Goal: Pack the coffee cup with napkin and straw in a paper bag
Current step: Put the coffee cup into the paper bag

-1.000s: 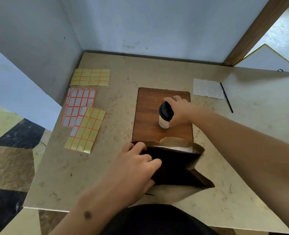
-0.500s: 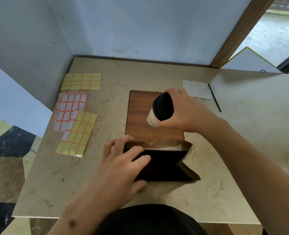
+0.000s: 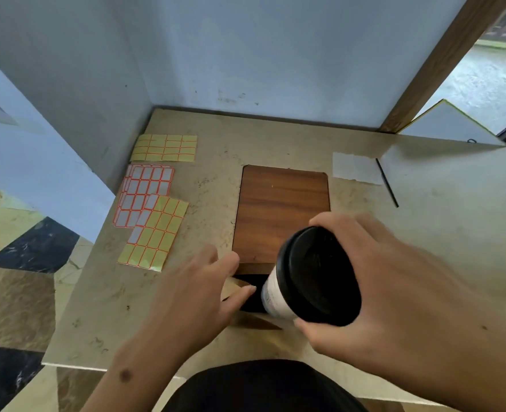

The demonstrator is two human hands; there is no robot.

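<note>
The coffee cup [image 3: 311,281], a white paper one with a black plastic lid, is in your right hand [image 3: 373,292], fingers curled round its upper wall, held tilted above the dark mouth of the brown paper bag [image 3: 247,292]. Your left hand [image 3: 198,295] rests on the bag's near-left edge with its fingers fairly straight, seemingly spreading it rather than pinching it. You appear to be at the loading step: bring the cup upright and lower it through the opening while your left hand keeps the mouth wide. The white paper napkin [image 3: 356,171] and thin black straw [image 3: 387,187] lie just beside each other on the beige stone table [image 3: 210,185], well apart from the bag, not yet packed.
</note>
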